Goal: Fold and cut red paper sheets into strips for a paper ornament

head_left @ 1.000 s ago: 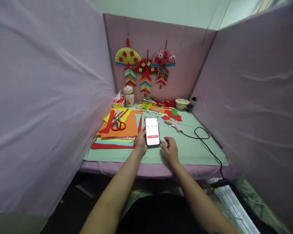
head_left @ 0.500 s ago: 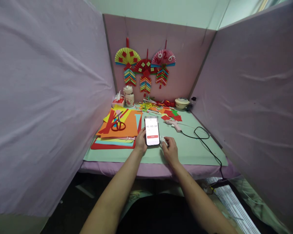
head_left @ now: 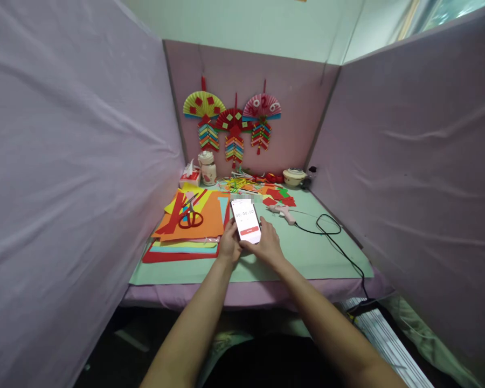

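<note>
A phone (head_left: 246,222) showing a row of zeros and a red button on a white screen is held above the table, tilted a little. My left hand (head_left: 229,242) grips its left side and lower corner. My right hand (head_left: 268,243) is on its right edge, with the thumb across the bottom. To the left, red-handled scissors (head_left: 191,219) lie on orange paper (head_left: 212,222). A pale pink glue gun (head_left: 283,212) rests right of the phone.
Three paper fan ornaments (head_left: 233,121) hang on the back panel. Along the back stand a tissue box (head_left: 190,177), a cream jar (head_left: 207,170) and a lidded bowl (head_left: 294,177). A black cable (head_left: 339,245) runs off the table's right front.
My right hand has moved from beside the phone, where something white was at its fingers, onto the phone. The phone has tilted, and the camera view has shifted.
</note>
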{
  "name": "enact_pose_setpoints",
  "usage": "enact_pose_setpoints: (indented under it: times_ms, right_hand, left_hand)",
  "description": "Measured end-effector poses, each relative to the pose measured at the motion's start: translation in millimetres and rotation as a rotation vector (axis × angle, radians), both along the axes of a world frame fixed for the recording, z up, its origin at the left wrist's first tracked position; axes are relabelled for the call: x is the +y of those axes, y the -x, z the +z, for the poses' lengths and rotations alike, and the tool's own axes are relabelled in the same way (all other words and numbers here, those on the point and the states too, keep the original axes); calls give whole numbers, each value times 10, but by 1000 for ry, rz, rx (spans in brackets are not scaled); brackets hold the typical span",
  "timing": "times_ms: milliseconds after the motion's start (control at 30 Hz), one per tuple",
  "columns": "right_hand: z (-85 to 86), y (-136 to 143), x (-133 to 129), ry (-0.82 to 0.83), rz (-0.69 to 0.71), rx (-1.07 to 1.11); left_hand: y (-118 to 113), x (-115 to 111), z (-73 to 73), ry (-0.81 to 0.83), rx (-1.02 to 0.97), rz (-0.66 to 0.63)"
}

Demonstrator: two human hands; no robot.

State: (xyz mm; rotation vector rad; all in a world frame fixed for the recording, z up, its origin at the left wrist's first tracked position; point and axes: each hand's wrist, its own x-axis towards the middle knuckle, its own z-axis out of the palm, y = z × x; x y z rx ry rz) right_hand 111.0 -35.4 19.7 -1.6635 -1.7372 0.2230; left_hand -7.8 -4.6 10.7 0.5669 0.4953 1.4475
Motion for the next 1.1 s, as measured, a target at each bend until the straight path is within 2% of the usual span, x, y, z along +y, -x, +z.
enact_pose_setpoints:
  times_ms: [100, 233, 333, 400, 467, 533, 633, 700, 767, 867, 1000, 1100]
  right_hand:
    - [68, 82, -8, 4, -41, -70]
    - [119, 78, 25, -6, -41, 20]
    - [186, -89, 94, 12, -4, 176]
    - [261, -308, 188, 4, -4, 253]
    - [351, -616, 346, -32, -52, 242]
    - [438, -993, 570, -16, -182, 163]
    - [527, -1597, 978, 139, -405, -35]
    - [541, -1955, 1245, 247, -497, -130]
    - [509, -2233, 1479, 303, -542, -164]
    - [378, -2479, 1762, 352, -571, -201]
    - [145, -2594, 2036, 388, -581, -243]
    - [36, -2644, 2145, 378, -580, -261]
  left_hand:
    - [13, -5, -12, -14, -13, -31]
    - [-16, -2, 21, -16, 34, -55]
    - [-118, 31, 135, -61, 126, -126]
    - [-230, 65, 207, -93, 248, -152]
    - [-359, 95, 232, -170, 489, -135]
    - [-479, 100, 202, -318, 842, -106]
    - [-605, 49, 87, -563, 1373, -78]
    - [-638, 2, -1, -667, 1599, -86]
    - [-636, -26, -75, -697, 1727, -129]
    - [-595, -14, -150, -752, 1794, -167]
    - [-538, 52, -234, -831, 1793, -144]
    - [-505, 111, -340, -888, 1776, -106]
